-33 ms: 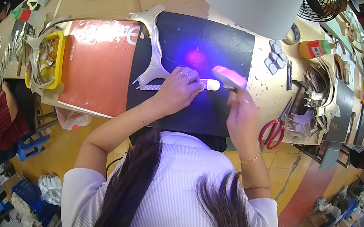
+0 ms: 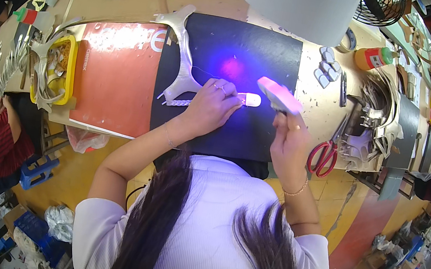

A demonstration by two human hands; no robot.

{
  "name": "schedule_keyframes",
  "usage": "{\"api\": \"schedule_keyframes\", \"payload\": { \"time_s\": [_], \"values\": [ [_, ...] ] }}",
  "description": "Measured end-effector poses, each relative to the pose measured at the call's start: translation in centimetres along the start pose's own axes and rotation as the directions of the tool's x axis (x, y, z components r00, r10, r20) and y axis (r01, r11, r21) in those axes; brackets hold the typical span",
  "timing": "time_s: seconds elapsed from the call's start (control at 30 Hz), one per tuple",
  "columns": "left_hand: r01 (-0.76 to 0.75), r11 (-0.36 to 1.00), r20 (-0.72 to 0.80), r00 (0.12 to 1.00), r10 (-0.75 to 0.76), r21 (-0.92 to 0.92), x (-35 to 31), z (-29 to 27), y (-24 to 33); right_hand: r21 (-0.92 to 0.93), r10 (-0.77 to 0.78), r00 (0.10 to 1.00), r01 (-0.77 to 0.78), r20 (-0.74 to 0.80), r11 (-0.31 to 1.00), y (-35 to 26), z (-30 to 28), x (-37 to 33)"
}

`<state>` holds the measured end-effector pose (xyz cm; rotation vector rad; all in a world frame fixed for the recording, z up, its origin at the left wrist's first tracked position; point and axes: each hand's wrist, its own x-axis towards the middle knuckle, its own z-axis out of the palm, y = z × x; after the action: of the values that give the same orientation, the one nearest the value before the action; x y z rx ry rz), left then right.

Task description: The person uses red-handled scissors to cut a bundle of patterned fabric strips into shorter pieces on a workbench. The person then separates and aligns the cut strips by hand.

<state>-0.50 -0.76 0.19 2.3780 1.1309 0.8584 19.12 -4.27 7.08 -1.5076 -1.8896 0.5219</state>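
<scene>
My left hand (image 2: 212,105) is closed, fingers pinching a narrow strap whose rounded white tip (image 2: 253,100) sticks out to the right. A braided pale strip (image 2: 178,102) emerges on the hand's other side, beside a branching silvery cut piece (image 2: 184,66) that looks like a shoe upper. My right hand (image 2: 290,138) is closed round a tool with an oblong, pale pink head (image 2: 280,95), held above and to the right of the white tip; its handle is mostly hidden by my fingers. Both hands are over a black mat (image 2: 254,141), lit by a violet glow.
To the left are a red board (image 2: 115,83) and a yellow basket (image 2: 70,73). On the right lie red-handled scissors (image 2: 324,157), small grey tabs (image 2: 326,67) and stacked silvery pieces (image 2: 371,121). A white lamp shade (image 2: 297,5) hangs over the far side. Another person sits far left.
The pale pink tool head has moved a little right and turned, away from the white tip. My right hand has shifted slightly with it. My left hand has stayed put.
</scene>
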Motion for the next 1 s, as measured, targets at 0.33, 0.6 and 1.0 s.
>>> {"api": "schedule_keyframes", "payload": {
  "time_s": [0.33,0.6,1.0],
  "values": [
    [-0.234,0.869,0.277,0.954,0.118,0.436,1.3,-9.8,-5.9,-0.124,0.005,0.986,0.016,0.168,0.992,2.6,2.1,-0.9],
    [-0.424,0.839,0.429,0.864,0.262,0.342,3.4,-12.7,-6.1,0.070,0.249,0.969,-0.248,-0.004,0.966,2.4,-1.2,-0.9],
    [0.839,0.323,0.651,0.544,-0.530,-0.439,-0.3,-11.1,-3.9,-0.027,0.158,0.987,-0.158,0.018,0.987,2.3,-0.5,-0.3]
  ]
}}
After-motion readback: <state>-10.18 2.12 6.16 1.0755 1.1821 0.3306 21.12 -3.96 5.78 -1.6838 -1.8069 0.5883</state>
